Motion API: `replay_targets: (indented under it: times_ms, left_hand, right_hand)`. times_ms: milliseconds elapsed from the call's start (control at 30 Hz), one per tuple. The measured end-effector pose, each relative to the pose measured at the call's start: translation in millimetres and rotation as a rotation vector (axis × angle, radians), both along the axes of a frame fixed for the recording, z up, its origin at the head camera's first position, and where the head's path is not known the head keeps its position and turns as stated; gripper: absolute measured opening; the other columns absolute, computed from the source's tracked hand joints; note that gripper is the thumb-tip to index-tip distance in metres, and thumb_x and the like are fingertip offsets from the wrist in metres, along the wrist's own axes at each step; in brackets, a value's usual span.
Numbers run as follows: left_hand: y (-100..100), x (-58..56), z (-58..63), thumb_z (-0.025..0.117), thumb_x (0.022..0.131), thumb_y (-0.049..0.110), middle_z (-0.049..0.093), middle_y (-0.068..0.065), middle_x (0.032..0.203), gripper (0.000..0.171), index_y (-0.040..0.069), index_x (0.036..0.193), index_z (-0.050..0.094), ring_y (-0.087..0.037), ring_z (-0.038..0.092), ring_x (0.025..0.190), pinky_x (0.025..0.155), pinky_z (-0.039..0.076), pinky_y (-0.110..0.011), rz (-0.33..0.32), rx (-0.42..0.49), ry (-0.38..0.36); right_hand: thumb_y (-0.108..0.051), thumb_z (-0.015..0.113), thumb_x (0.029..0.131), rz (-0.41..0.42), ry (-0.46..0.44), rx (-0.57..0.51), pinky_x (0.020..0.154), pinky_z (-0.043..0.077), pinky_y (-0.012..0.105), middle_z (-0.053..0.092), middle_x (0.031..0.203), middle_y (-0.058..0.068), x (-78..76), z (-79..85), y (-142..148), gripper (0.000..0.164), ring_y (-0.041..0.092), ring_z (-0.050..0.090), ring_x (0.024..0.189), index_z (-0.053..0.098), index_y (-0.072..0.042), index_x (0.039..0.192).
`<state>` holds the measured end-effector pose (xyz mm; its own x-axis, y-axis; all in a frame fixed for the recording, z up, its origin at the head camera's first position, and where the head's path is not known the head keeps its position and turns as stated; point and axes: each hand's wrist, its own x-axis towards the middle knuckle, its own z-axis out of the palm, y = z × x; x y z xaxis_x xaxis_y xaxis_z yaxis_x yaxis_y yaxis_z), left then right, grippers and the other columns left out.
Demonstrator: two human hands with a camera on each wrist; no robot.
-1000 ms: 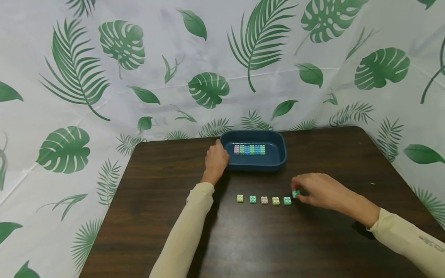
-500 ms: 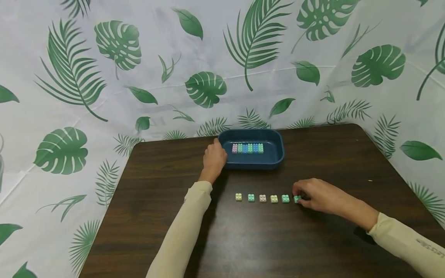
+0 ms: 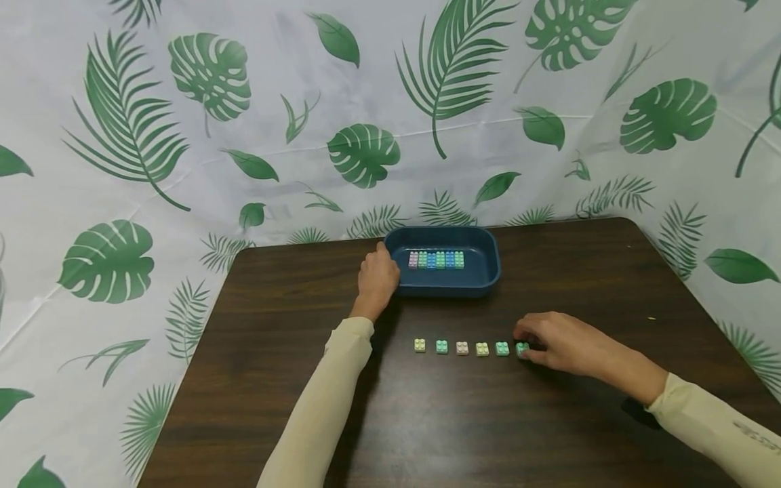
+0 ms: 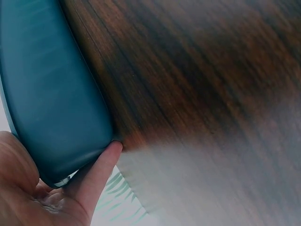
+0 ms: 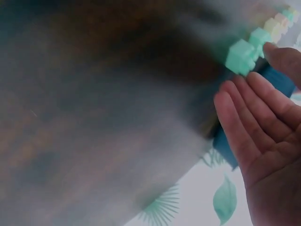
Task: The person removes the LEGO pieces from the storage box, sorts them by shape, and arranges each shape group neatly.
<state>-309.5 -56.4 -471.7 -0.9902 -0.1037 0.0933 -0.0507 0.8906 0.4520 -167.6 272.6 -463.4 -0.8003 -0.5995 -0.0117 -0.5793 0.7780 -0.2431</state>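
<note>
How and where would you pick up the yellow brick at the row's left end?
Probably pinch the yellow brick by its left and right sides, coming from above: it sits studs-up on the table, and a gap separates it from the neighbouring green brick, leaving room.

cloth (image 3: 268, 74): white, creased, spanned top and both sides of frame | leaves (image 3: 363, 156): printed green, were scattered over cloth | table (image 3: 464, 420): dark, wood-grained, filled lower middle of frame | speck (image 3: 651, 318): small, yellowish, lay on table, right of frame
</note>
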Motion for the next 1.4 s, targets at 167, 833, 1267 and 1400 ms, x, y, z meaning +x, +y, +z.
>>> replay_targets:
  times_ms: [167,833,1267,1400]
  left_hand:
    - [0,-0.1,0.0,0.046,0.096,0.018,0.065,-0.020,0.116,0.045,0.003,0.138,0.043,-0.036,0.065,0.102,0.082,0.055,-0.048,-0.007,0.003,-0.013]
    - [-1,-1.5,0.3,0.046,0.095,0.017,0.066,-0.020,0.113,0.044,0.004,0.138,0.043,-0.035,0.067,0.097,0.078,0.056,-0.048,-0.007,0.000,0.004]
    - [-1,-0.7,0.4,0.050,0.096,0.020,0.067,-0.018,0.114,0.046,0.005,0.139,0.042,-0.034,0.067,0.098,0.079,0.055,-0.048,-0.003,0.003,-0.009]
    - [-1,-0.5,1.0,0.048,0.096,0.021,0.067,-0.018,0.115,0.046,0.005,0.139,0.042,-0.034,0.067,0.098,0.079,0.056,-0.047,0.002,-0.006,-0.012]
  right_hand:
    - [-0.038,0.075,0.081,-0.004,0.139,-0.026,0.064,0.052,0.026,0.065,0.090,-0.013,-10.3,15.8,-5,0.019,0.003,0.064,0.078,0.067,-0.026,0.094]
    - [-0.038,0.070,0.086,-0.131,0.341,-0.073,0.076,0.055,0.041,0.069,0.113,0.005,-117.2,18.0,-60,0.039,0.022,0.066,0.099,0.067,-0.016,0.118]
    - [-0.039,0.073,0.083,-0.217,0.138,0.067,0.070,0.055,0.042,0.071,0.112,0.009,-165.8,-3.2,-84,0.052,0.025,0.067,0.091,0.064,-0.012,0.126]
    - [-0.039,0.073,0.083,-0.222,0.090,0.094,0.073,0.056,0.044,0.071,0.112,0.010,-169.4,-6.1,-87,0.052,0.025,0.068,0.089,0.064,-0.011,0.126]
